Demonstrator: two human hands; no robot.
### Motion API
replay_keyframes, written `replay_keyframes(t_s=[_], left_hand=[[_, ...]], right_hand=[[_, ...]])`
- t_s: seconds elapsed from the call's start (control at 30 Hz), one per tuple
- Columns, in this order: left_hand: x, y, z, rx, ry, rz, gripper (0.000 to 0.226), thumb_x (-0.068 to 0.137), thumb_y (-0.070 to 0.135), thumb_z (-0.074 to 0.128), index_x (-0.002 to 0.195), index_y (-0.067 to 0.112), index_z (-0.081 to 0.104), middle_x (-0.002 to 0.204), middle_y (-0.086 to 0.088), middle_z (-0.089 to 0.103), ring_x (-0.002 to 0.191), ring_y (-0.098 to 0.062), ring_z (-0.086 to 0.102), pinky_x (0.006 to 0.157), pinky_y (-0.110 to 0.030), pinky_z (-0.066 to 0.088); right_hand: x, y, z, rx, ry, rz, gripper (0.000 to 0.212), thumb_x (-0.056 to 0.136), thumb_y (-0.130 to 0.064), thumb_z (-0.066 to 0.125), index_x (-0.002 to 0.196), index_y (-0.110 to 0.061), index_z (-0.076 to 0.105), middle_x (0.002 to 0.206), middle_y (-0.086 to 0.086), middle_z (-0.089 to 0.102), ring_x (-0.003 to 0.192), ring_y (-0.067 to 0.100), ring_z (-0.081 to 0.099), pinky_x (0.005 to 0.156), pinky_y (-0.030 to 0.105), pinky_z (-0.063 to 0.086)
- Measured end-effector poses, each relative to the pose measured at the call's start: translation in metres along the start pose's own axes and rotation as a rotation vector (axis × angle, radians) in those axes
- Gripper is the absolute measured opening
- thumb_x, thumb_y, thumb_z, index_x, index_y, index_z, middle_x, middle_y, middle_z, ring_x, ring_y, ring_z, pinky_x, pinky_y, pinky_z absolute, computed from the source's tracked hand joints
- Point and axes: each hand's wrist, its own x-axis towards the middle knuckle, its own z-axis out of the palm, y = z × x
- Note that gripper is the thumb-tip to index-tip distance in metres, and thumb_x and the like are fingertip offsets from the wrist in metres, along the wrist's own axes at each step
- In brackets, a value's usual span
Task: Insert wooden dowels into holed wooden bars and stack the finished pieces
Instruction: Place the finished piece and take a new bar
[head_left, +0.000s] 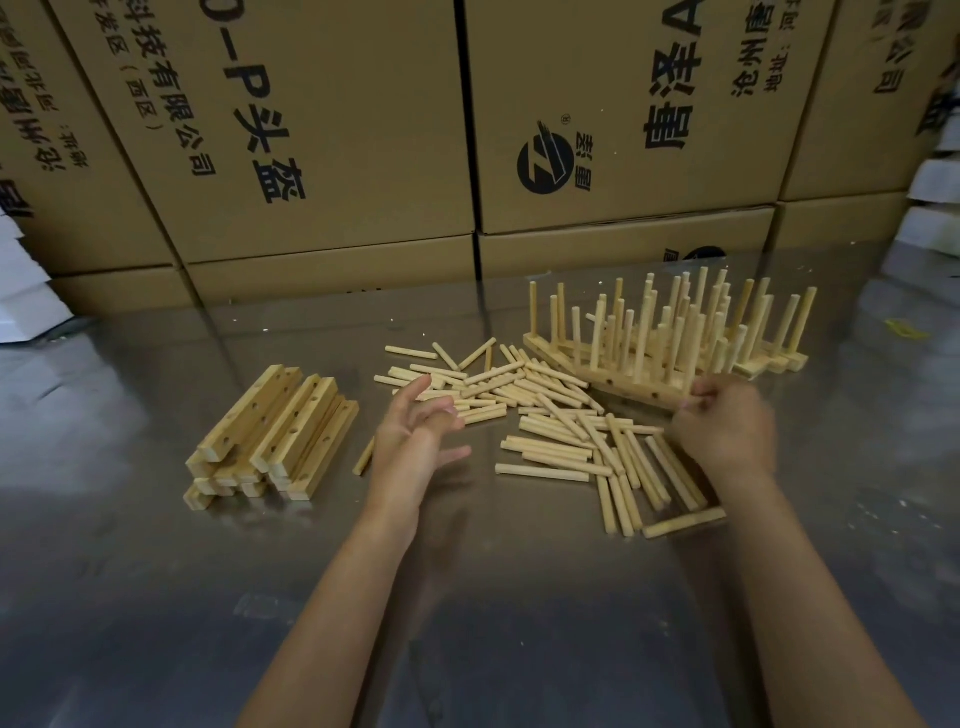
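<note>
A finished bar (631, 396) with upright dowels stood at the front of the stack of finished pieces (675, 338), the right hand (722, 431) gripping its near end, probably to settle it in place. Loose dowels (550, 415) lay scattered between the hands; the left hand (415, 436) hovered over them, fingers spread and holding nothing. Undrilled-looking spare bars (275, 431) sat left on the surface (156, 597). Cardboard boxes (311, 130) behind read "有限公司".
</note>
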Motion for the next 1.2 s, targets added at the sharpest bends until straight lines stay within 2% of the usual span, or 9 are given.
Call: replay_keyframes(t_s=[0.2, 0.37, 0.53, 0.67, 0.77, 0.87, 0.93, 1.1, 1.2], left_hand=[[0.003, 0.002, -0.006, 0.0, 0.063, -0.013, 0.032, 0.097, 0.011, 0.06, 0.127, 0.024, 0.06, 0.114, -0.003, 0.069, 0.101, -0.023, 0.071, 0.065, -0.03, 0.06], [0.006, 0.004, -0.011, -0.013, 0.101, -0.032, 0.03, 0.097, 0.012, 0.06, 0.125, 0.021, 0.062, 0.117, -0.006, 0.069, 0.105, -0.029, 0.069, 0.065, -0.031, 0.061], [0.009, 0.004, -0.016, 0.042, 0.144, -0.031, 0.023, 0.098, 0.01, 0.058, 0.116, 0.023, 0.063, 0.116, -0.006, 0.069, 0.092, -0.02, 0.069, 0.06, -0.027, 0.056], [0.012, 0.003, -0.024, 0.474, 0.223, 0.183, 0.025, 0.098, 0.007, 0.052, 0.114, 0.023, 0.063, 0.114, -0.002, 0.065, 0.103, -0.02, 0.063, 0.082, -0.03, 0.048], [0.012, 0.004, -0.038, 1.003, 0.306, 0.328, 0.038, 0.091, 0.002, 0.054, 0.127, 0.012, 0.061, 0.126, -0.013, 0.06, 0.123, -0.032, 0.05, 0.103, -0.042, 0.039], [0.013, 0.005, -0.048, 1.266, 0.208, 0.164, 0.049, 0.092, 0.008, 0.053, 0.141, 0.009, 0.048, 0.144, -0.017, 0.047, 0.133, -0.036, 0.038, 0.111, -0.044, 0.031], [0.011, 0.004, -0.048, 1.442, 0.11, 0.075, 0.049, 0.097, 0.016, 0.049, 0.145, 0.011, 0.043, 0.149, -0.017, 0.041, 0.136, -0.035, 0.034, 0.112, -0.042, 0.029], [0.008, 0.007, -0.045, 1.467, 0.192, 0.154, 0.049, 0.094, 0.013, 0.052, 0.143, 0.013, 0.045, 0.142, -0.015, 0.046, 0.133, -0.033, 0.036, 0.106, -0.044, 0.03], [0.008, 0.009, -0.047, 1.447, 0.243, 0.086, 0.048, 0.094, 0.013, 0.054, 0.141, 0.006, 0.047, 0.141, -0.021, 0.046, 0.131, -0.037, 0.038, 0.106, -0.044, 0.034]], right_hand=[[0.007, 0.011, -0.004, -0.105, -0.008, 0.084, 0.03, 0.089, -0.012, 0.064, 0.119, -0.01, 0.066, 0.119, 0.018, 0.062, 0.125, 0.034, 0.043, 0.097, 0.04, 0.043], [0.004, 0.014, -0.009, -0.148, -0.02, 0.123, 0.032, 0.087, -0.013, 0.066, 0.119, -0.015, 0.067, 0.119, 0.02, 0.06, 0.125, 0.036, 0.04, 0.097, 0.042, 0.042], [-0.002, 0.009, -0.008, -0.158, 0.036, 0.114, 0.035, 0.086, -0.015, 0.068, 0.12, -0.012, 0.064, 0.118, 0.021, 0.061, 0.122, 0.037, 0.043, 0.097, 0.045, 0.041], [-0.005, 0.004, -0.008, -0.186, 0.096, 0.099, 0.046, 0.079, -0.013, 0.073, 0.12, -0.003, 0.053, 0.122, 0.023, 0.057, 0.118, 0.041, 0.047, 0.095, 0.048, 0.041], [-0.006, -0.002, -0.007, -0.229, 0.119, 0.075, 0.028, 0.079, -0.014, 0.069, 0.105, -0.007, 0.062, 0.106, 0.017, 0.062, 0.105, 0.037, 0.054, 0.088, 0.044, 0.043], [-0.013, -0.011, -0.003, -0.215, 0.045, 0.05, 0.001, 0.082, -0.017, 0.065, 0.083, -0.017, 0.064, 0.081, 0.006, 0.063, 0.079, 0.03, 0.056, 0.071, 0.034, 0.041], [-0.019, -0.016, 0.004, -0.205, 0.018, -0.015, 0.006, 0.082, -0.018, 0.063, 0.076, -0.019, 0.061, 0.073, 0.001, 0.059, 0.075, 0.027, 0.055, 0.068, 0.032, 0.037], [-0.041, -0.031, 0.022, -0.168, -0.026, -0.206, 0.013, 0.082, -0.017, 0.059, 0.069, -0.019, 0.056, 0.063, -0.006, 0.055, 0.057, 0.01, 0.044, 0.055, 0.026, 0.027], [-0.059, -0.04, 0.035, -0.155, -0.133, -0.31, 0.013, 0.082, -0.019, 0.057, 0.069, -0.018, 0.052, 0.065, -0.004, 0.059, 0.064, 0.02, 0.053, 0.061, 0.03, 0.032]])
